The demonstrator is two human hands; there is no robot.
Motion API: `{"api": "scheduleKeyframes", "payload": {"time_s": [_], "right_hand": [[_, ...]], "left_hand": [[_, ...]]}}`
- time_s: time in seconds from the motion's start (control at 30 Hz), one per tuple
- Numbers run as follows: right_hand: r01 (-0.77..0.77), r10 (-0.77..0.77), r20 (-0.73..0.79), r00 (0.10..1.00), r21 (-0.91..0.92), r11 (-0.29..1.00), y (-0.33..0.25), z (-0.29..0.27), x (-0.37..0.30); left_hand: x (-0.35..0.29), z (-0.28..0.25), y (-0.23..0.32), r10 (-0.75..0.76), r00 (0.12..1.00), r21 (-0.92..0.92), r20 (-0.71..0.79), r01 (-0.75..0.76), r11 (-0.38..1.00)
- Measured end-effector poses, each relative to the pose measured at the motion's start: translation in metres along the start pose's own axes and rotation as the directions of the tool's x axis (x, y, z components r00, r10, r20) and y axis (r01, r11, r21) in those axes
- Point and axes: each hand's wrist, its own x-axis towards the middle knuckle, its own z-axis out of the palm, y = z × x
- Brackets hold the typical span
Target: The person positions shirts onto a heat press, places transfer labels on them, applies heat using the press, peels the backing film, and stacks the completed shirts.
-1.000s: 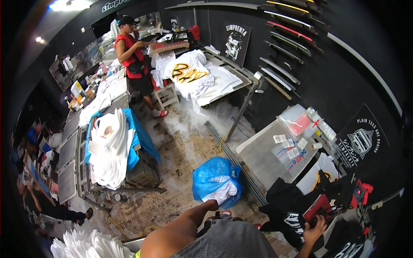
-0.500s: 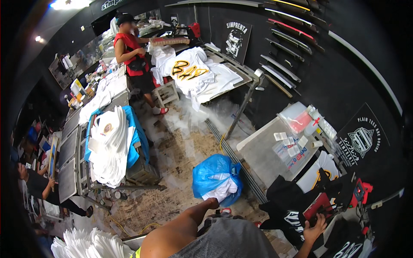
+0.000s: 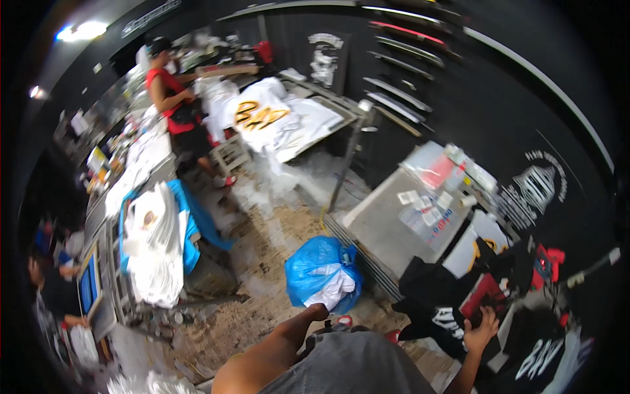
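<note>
My left hand (image 3: pixel 317 311) is closed at the lower edge of a blue plastic bag (image 3: pixel 304 270). White cloth (image 3: pixel 336 286) bulges from the bag's near side. Whether the fingers grip the bag, the cloth or something else is hidden. Out to the right, my right hand (image 3: pixel 482 329) has its fingers spread, beside a dark red flat panel (image 3: pixel 482 294). Whether it touches the panel I cannot tell. Black printed shirts (image 3: pixel 426 315) lie around that panel, and another black shirt (image 3: pixel 539 354) is draped nearer me.
A grey table (image 3: pixel 380 220) stands ahead right with small white packets. White shirts (image 3: pixel 154 249) pile on a stand at left. At a far table of printed shirts (image 3: pixel 262 121) stands a person in red (image 3: pixel 172 98); another person (image 3: pixel 56 282) handles a framed screen (image 3: pixel 90 282) at far left.
My view has turned, so the room sits further left and blurs a little. Both my hands keep nearly the same pose. The person at far left has shifted along with the frame.
</note>
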Motion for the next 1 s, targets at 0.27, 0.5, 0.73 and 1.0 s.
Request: {"api": "scheduleKeyframes", "payload": {"time_s": [0.27, 0.5, 0.73, 1.0], "right_hand": [[-0.015, 0.016, -0.052, 0.999, 0.019, 1.0, -0.004, -0.016, 0.006], [-0.06, 0.06, -0.007, 0.998, 0.002, 0.998, -0.006, -0.023, 0.005], [-0.032, 0.028, -0.073, 0.997, -0.056, 0.998, -0.004, -0.016, 0.005], [-0.022, 0.016, -0.096, 0.995, -0.066, 0.998, -0.008, -0.005, 0.008]], "left_hand": [[0.027, 0.007, 0.029, 0.302, 0.939, -0.082, -0.165, -0.319, 0.944], [-0.002, 0.016, -0.05, 0.403, 0.888, 0.062, 0.221, -0.425, 0.903], [-0.006, 0.013, -0.054, 0.076, 0.987, -0.379, 0.139, -0.018, 0.925], [0.027, -0.003, 0.041, 0.109, 0.953, -0.301, -0.284, -0.197, 0.933]]}}
